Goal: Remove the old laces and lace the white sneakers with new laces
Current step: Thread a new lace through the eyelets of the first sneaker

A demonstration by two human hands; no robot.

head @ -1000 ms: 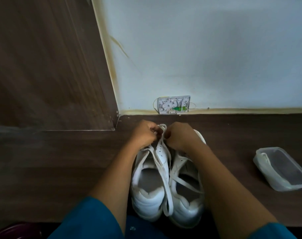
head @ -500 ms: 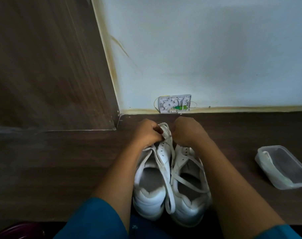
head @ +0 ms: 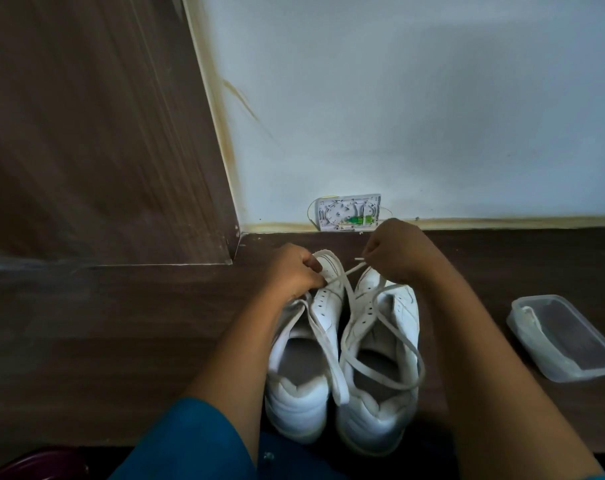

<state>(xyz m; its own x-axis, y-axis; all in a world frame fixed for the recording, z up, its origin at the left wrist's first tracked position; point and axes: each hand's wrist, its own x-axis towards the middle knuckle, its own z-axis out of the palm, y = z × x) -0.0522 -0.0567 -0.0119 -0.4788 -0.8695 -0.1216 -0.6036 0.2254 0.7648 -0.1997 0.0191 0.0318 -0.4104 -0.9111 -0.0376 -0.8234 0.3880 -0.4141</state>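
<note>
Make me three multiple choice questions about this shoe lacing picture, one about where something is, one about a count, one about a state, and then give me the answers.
1. Where is the clear plastic container?
A. On the floor to the right of the sneakers
B. Between the two sneakers
C. On top of the wall box

2. How many white sneakers are in view?
A. One
B. Two
C. Three

3. What is the right hand doing?
A. Lying flat on the floor
B. Pinching a lace and holding it taut above the shoes
C. Holding the container

Answers: 1 A, the container sits on the dark floor off to the right of the pair. 2 B, the left sneaker and the right sneaker stand side by side. 3 B, the lace runs tight from the right hand's fingers across to the left hand.
</note>
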